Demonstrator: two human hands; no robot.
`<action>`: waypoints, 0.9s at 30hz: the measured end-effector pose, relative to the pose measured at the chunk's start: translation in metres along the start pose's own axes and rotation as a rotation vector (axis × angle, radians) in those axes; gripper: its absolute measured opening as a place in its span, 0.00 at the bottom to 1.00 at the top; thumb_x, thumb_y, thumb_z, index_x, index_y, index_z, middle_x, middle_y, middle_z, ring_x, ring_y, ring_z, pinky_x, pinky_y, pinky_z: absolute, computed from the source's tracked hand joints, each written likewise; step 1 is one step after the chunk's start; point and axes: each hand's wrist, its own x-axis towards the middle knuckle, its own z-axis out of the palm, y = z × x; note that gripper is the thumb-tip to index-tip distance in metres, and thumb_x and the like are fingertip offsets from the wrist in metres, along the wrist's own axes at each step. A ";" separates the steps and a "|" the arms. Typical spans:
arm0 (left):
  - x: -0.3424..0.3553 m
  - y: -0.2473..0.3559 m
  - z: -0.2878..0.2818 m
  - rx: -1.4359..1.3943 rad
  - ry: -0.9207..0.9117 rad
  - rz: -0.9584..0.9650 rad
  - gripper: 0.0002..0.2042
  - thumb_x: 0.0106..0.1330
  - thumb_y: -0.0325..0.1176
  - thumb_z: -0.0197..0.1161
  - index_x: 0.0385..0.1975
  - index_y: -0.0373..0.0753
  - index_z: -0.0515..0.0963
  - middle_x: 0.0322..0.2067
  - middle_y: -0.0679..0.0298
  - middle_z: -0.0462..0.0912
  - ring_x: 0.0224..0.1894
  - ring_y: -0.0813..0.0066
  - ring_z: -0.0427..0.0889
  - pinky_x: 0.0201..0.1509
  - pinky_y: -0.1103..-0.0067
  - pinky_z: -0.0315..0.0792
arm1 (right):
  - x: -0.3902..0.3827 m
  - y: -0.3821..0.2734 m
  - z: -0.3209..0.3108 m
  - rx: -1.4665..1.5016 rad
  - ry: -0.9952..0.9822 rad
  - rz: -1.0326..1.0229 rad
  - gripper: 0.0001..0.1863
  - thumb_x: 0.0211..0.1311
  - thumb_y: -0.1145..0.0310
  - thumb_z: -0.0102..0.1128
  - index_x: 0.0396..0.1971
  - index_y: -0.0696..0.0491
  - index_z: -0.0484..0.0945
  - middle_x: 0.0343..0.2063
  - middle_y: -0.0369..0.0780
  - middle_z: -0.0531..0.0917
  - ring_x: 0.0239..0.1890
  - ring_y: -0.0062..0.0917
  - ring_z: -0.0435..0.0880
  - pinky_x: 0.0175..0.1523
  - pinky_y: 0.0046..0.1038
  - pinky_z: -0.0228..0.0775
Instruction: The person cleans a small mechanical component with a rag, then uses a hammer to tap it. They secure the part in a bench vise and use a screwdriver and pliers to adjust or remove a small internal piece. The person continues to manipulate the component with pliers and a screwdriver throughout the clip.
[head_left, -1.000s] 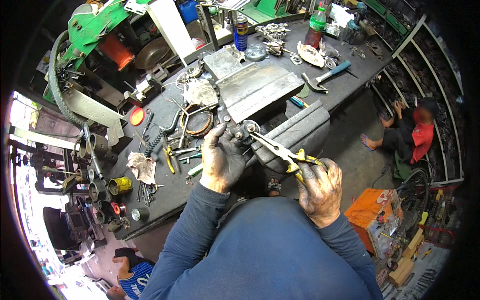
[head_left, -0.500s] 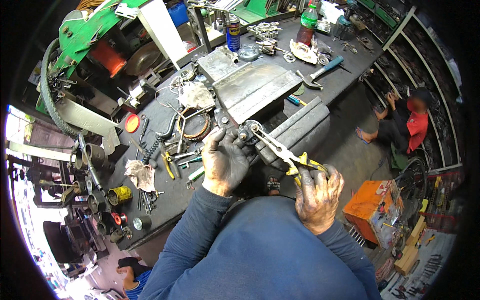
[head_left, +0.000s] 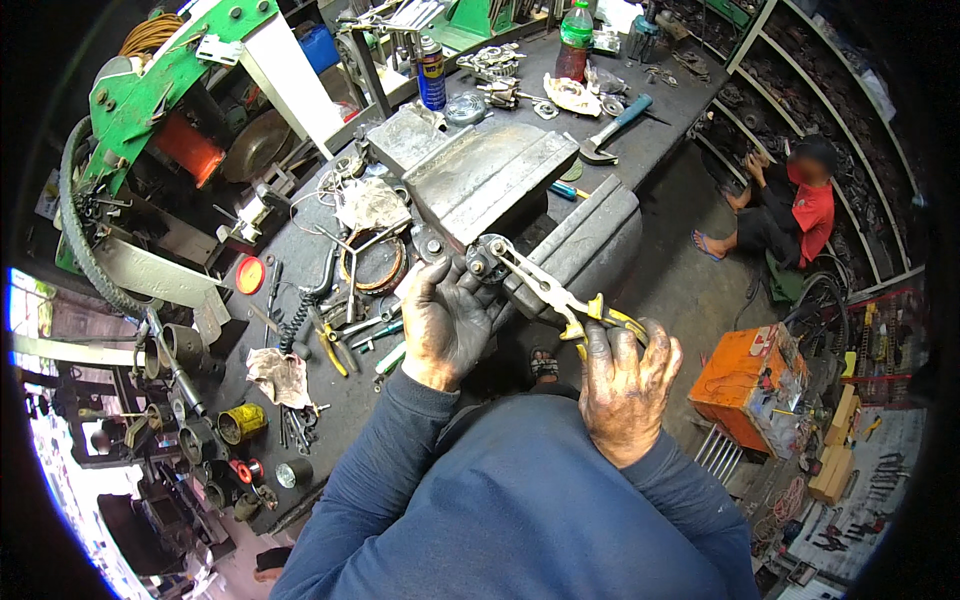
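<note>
My left hand [head_left: 445, 325] is palm up beside the bench vise [head_left: 490, 180], its fingers curled at a small dark round metal part [head_left: 484, 266] with two brass-coloured studs. The part sits at the near end of the vise; whether the jaws touch it I cannot tell. In my right hand [head_left: 628, 395] are long-nose pliers [head_left: 548, 288] with yellow handles. Their tips meet the upper stud, and the handles stand somewhat apart under my fingers. Both hands are blackened with grime. Left of the vise, a copper-coloured wound ring [head_left: 378, 265] lies among wrenches.
A hammer [head_left: 615, 130], a blue spray can [head_left: 431, 75] and a bottle of dark red liquid [head_left: 574, 45] stand or lie on the far bench. A yellow can [head_left: 240, 424] is at left. A person in red [head_left: 812, 205] crouches by the shelves; an orange box [head_left: 745, 380] sits at right.
The whole view has shifted, so bench and vise appear further left. Both hands keep nearly the same hold, with the pliers still at the upper stud.
</note>
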 end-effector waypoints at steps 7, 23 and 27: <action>0.005 0.000 0.033 0.168 0.188 -0.012 0.15 0.78 0.45 0.60 0.48 0.39 0.81 0.44 0.59 0.85 0.50 0.60 0.82 0.67 0.59 0.73 | 0.001 0.004 0.011 0.220 0.030 0.053 0.23 0.51 0.70 0.72 0.51 0.53 0.84 0.43 0.42 0.80 0.54 0.46 0.75 0.59 0.50 0.64; 0.002 -0.001 0.036 0.190 0.225 0.038 0.10 0.80 0.38 0.59 0.46 0.40 0.81 0.41 0.64 0.86 0.46 0.70 0.82 0.63 0.65 0.74 | 0.002 0.001 0.013 0.211 0.010 0.055 0.23 0.49 0.71 0.70 0.49 0.53 0.83 0.44 0.43 0.79 0.54 0.45 0.74 0.59 0.49 0.63; 0.010 -0.002 0.009 0.220 0.178 0.108 0.11 0.80 0.38 0.60 0.50 0.38 0.81 0.42 0.64 0.86 0.47 0.70 0.83 0.62 0.64 0.74 | 0.002 0.002 0.017 0.217 0.010 0.039 0.22 0.49 0.71 0.70 0.48 0.53 0.83 0.44 0.43 0.80 0.54 0.46 0.74 0.59 0.50 0.63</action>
